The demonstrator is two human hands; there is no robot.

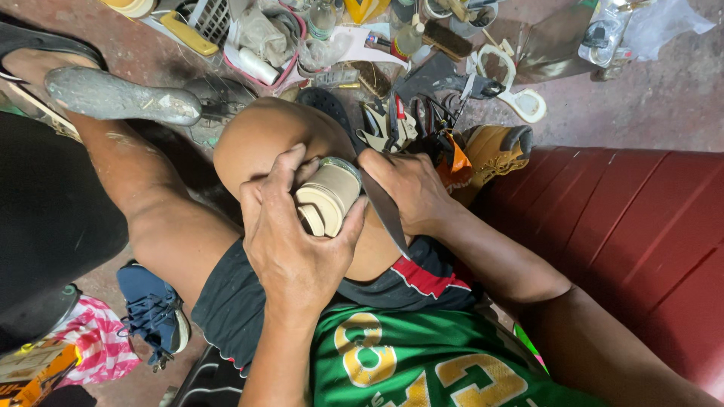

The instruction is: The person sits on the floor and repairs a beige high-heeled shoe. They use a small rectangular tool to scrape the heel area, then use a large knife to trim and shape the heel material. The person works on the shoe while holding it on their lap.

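My left hand (290, 241) grips a cream-coloured shoe (329, 197) with its pale sole and heel facing up, resting it against my raised knee (260, 136). My right hand (407, 188) sits just right of the shoe and holds a flat dark blade (386, 212) whose edge lies against the shoe's side. The toe end of the shoe is hidden behind my fingers.
A metal shoe last (121, 96) stands at upper left. Tools, brushes, bottles and scraps (392, 45) litter the floor beyond the knee. A tan boot (494, 151) lies by a red bench (633, 226). A blue sneaker (154, 313) sits at lower left.
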